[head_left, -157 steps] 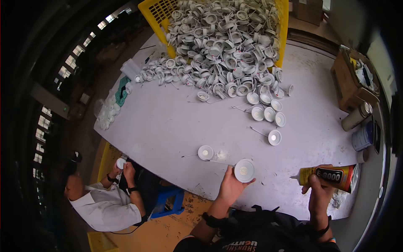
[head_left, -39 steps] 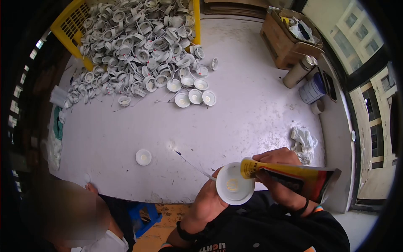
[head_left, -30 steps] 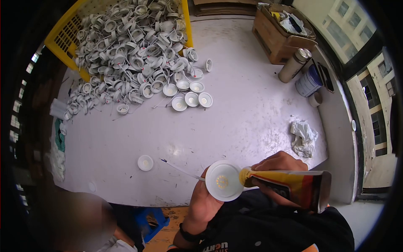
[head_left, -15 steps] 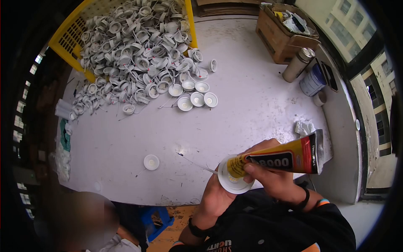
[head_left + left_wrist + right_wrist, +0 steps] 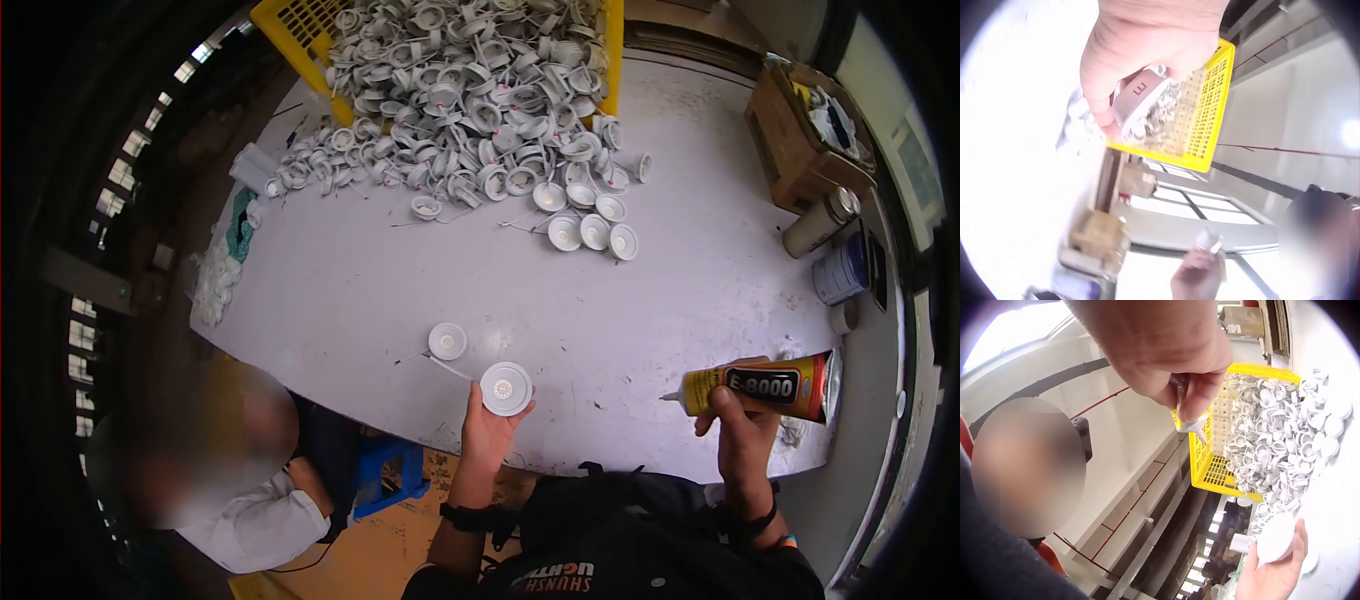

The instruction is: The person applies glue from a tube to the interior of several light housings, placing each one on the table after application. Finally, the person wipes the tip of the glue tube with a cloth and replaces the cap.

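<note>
My left hand (image 5: pixel 488 438) gripped the white round lamp cup (image 5: pixel 507 388) with thin wire (image 5: pixel 450 369), over the pale tabletop (image 5: pixel 350 290) near its edge | my right hand (image 5: pixel 745 440) gripped the yellow, black and red E-8000 tube (image 5: pixel 800 387), its pointed nozzle (image 5: pixel 672 398) well apart from the cup | second white round cup (image 5: pixel 447 341) lay near, on the tabletop

So the left hand (image 5: pixel 487 436) is holding a small round white light (image 5: pixel 507 388), cable sticking out left, while the right hand (image 5: pixel 742 428) is gripping a yellow E-8000 tube (image 5: pixel 790 388), nozzle pointing left, well apart from the light. Another white light (image 5: pixel 447 341) is lying nearby on the worktop (image 5: pixel 350 280). Further back, a massive heap of white fittings (image 5: pixel 470 120) is spilling from a yellow crate (image 5: pixel 613 60).
</note>
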`<state>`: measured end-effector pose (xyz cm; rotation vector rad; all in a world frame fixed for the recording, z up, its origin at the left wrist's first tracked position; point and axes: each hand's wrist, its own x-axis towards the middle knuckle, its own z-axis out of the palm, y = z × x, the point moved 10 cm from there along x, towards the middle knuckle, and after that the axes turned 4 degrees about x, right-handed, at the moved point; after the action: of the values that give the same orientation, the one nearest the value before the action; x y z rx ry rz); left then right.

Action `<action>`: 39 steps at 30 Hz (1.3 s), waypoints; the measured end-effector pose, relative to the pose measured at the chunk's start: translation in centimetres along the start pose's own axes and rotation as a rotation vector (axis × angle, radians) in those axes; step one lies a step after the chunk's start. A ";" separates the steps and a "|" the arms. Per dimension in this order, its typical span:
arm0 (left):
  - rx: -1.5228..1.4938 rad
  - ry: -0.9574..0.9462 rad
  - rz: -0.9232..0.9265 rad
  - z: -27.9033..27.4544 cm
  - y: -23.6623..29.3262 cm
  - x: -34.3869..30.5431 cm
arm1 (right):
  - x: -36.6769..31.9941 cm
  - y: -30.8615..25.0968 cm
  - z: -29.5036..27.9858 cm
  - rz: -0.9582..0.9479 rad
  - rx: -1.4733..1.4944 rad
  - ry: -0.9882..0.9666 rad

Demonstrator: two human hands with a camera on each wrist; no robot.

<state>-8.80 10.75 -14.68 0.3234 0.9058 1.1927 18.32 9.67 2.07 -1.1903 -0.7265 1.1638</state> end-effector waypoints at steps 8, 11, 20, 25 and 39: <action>0.046 0.582 0.072 -20.3 1.9 4.0 | 0.9 0.5 -0.9 -0.080 -0.060 0.061; 0.175 0.769 0.043 -23.6 2.7 4.6 | 1.0 0.1 -0.4 -0.078 -0.054 0.029; 0.712 0.886 0.680 -14.9 8.4 4.0 | 2.3 0.2 -0.6 0.012 0.071 0.017; 0.463 0.161 0.037 -0.9 0.5 13.5 | 3.7 1.4 -0.5 0.069 0.051 0.025; 1.322 0.570 0.054 3.8 -0.3 26.4 | 7.3 3.0 -4.6 0.014 -0.138 0.163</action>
<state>-3.57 35.21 -23.90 1.0856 2.1401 0.5576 23.75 15.02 -2.98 -1.3907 -0.6839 1.0268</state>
